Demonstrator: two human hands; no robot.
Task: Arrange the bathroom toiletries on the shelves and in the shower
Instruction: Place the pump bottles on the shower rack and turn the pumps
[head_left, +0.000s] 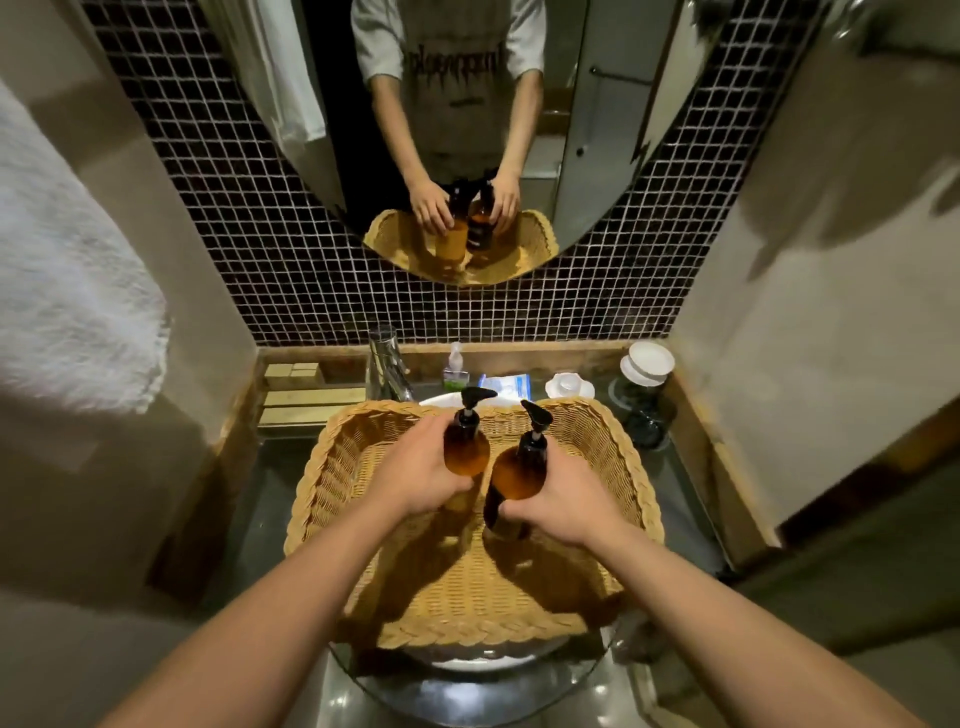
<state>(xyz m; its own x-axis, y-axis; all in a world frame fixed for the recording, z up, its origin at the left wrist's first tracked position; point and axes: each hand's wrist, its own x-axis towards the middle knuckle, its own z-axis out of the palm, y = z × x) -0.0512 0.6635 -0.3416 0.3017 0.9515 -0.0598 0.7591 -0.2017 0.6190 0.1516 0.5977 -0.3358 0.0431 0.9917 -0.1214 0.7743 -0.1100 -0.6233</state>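
A woven wicker basket (332, 467) sits on top of the round sink. Inside it, my left hand (415, 475) grips an amber pump bottle (466, 447) with a black pump head, held upright. My right hand (558, 501) grips a second, taller amber pump bottle (511, 480), tilted slightly to the right. The two bottles stand close together over the basket's middle. The mirror above reflects both hands and bottles.
Behind the basket stand a chrome faucet (387, 364), a small clear pump bottle (455, 369), a blue-white packet (506, 387), white ceramic dishes (569, 387) and a dark glass jar with white lid (647, 395). Wooden blocks (306, 389) lie at left. A white towel (67, 291) hangs left.
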